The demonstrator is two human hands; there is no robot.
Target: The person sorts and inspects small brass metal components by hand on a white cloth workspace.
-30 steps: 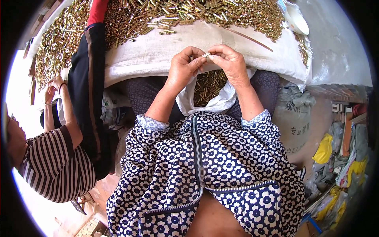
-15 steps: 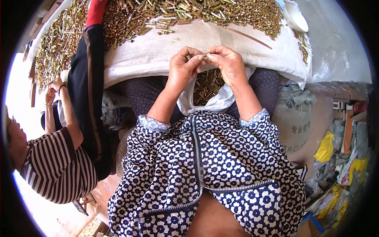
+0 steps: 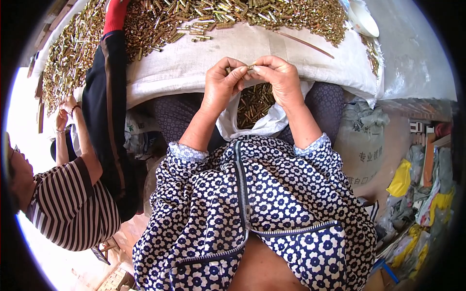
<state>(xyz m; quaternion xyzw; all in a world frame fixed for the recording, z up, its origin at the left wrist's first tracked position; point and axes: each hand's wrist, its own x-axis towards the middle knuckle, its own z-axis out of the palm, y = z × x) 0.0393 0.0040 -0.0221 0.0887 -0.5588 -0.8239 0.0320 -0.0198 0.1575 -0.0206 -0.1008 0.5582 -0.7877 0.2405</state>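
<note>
My left hand [image 3: 221,83] and my right hand [image 3: 283,82] meet above the near edge of the cloth-covered work surface. Thumb and fingers of both are pinched on a small brass-coloured metal piece [image 3: 251,68], mostly hidden by the fingertips. In the left palm, a bit of another metal piece seems to show behind the thumb. Below the hands, between my knees, a white bag [image 3: 277,124] gapes, holding many slim brass-coloured metal pieces [image 3: 256,104]. Beyond lies a broad heap of similar brass-coloured pieces [image 3: 228,12], some loose ones at its near edge.
A thin brown stick [image 3: 307,45] lies on the whitish cloth [image 3: 189,65]. A white bowl [image 3: 364,20] tilts at the far right. At left sits a co-worker in a striped shirt [image 3: 73,203]; a dark-trousered leg [image 3: 109,97] with a red sock reaches onto the heap. Plastic bags [image 3: 400,179] clutter the right.
Both hands stay together at nearly the same place, with the left shifted very slightly left. The fingers have turned a little around the small piece.
</note>
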